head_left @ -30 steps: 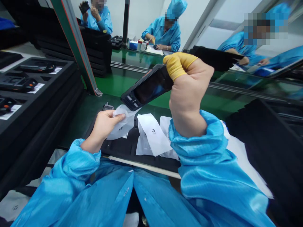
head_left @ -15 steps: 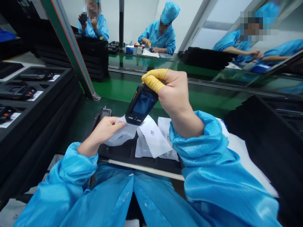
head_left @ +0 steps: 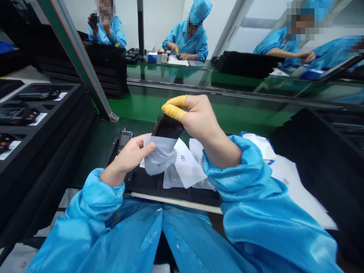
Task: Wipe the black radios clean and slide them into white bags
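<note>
My right hand (head_left: 199, 115), with yellow finger cots on thumb and forefinger, pinches the top end of a black handheld radio (head_left: 168, 127) with a dark screen. The radio's lower part is inside a white translucent bag (head_left: 160, 151), tilted over the table. My left hand (head_left: 133, 153) grips the bag's left edge between thumb and fingers. Behind my left hand another handheld radio (head_left: 124, 139) stands in a black foam tray (head_left: 145, 182). More white bags (head_left: 186, 163) with a printed recycling mark lie on the tray, right of the held bag.
Stacked black foam trays (head_left: 48, 132) holding devices rise on the left. Another dark stack (head_left: 321, 151) is on the right, beside white bags (head_left: 295, 182). A green metal post (head_left: 76, 57) slants up at the left. Co-workers in blue (head_left: 187, 41) sit across the bench.
The radio has moved down into the bag, whose edge now covers its lower part. My right hand came down and left with it; my left hand shifted right.
</note>
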`<state>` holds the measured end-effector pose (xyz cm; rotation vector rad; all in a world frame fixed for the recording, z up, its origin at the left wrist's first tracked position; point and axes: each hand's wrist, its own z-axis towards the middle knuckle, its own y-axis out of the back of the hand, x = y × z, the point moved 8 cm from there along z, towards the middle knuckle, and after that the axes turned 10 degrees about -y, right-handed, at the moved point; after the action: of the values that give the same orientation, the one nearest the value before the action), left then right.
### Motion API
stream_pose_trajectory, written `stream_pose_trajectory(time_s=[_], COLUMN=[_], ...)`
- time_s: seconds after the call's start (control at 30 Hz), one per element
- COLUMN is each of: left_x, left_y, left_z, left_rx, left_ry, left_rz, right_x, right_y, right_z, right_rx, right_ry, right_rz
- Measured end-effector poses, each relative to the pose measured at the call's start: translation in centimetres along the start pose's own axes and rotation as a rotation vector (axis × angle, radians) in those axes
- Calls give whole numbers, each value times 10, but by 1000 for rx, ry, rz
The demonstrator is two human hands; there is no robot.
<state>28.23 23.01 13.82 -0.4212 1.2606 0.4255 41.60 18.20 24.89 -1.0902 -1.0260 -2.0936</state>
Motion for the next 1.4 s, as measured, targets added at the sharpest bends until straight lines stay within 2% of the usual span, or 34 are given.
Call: stream_pose_trajectory(time_s=[0.13, 0.2, 0.3, 0.37, 0.43, 0.5, 0.53, 0.6, 0.67, 0.77, 0.83, 0.93, 1.0, 1.07, 1.13, 1.2, 1.3, 1.33, 1.4], left_x=[-10, -20, -38, -50, -60, -65, -64, -50, -17, 41, 72, 98, 102, 90, 67, 51, 62, 66, 72], left_y=[10, 13, 4, -4, -10, -9, -5, 9, 23, 43, 52, 62, 68, 68, 57, 32, -8, -16, -20], left_z=[2, 1, 0, -4, -9, -14, -15, -14, -6, 12, 23, 32, 30, 26, 23, 23, 27, 28, 30], left_rx=[-222, -338, -379, -367, -353, -354, -370, -429, -484, -579, -605, -586, -593, -602, -560, -434, -215, -188, -216], left_ry=[-105, -177, -241, -232, -188, -163, -160, -133, -40, 122, 177, 230, 231, 153, 2, -84, 74, 123, 175], left_rz=[270, 403, 429, 375, 328, 306, 300, 254, 154, 53, 97, 262, 321, 407, 535, 554, 245, 147, 9], right_x=[-6, -5, 1, 1, -15, -48, -70, -122, -161, -183, -183, -172, -164, -154, -142, -128, -114, -111, -106], right_y=[-7, -13, -16, -3, 16, 26, 25, 12, -2, -16, -18, -7, 5, 17, 25, 24, 6, 0, -6], right_z=[-9, -17, -28, -31, -28, -24, -25, -35, -53, -72, -79, -81, -79, -78, -75, -74, -72, -72, -71], right_rx=[-52, -23, 87, 93, 22, -22, 6, 181, 339, 402, 409, 380, 332, 227, 80, -31, -31, -9, 29], right_ry=[-33, -40, 15, 47, 11, -107, -199, -428, -587, -619, -608, -599, -606, -613, -587, -528, -464, -460, -464], right_rz=[-92, -129, -139, -114, -119, -240, -366, -682, -868, -892, -892, -896, -904, -878, -793, -685, -595, -582, -575])
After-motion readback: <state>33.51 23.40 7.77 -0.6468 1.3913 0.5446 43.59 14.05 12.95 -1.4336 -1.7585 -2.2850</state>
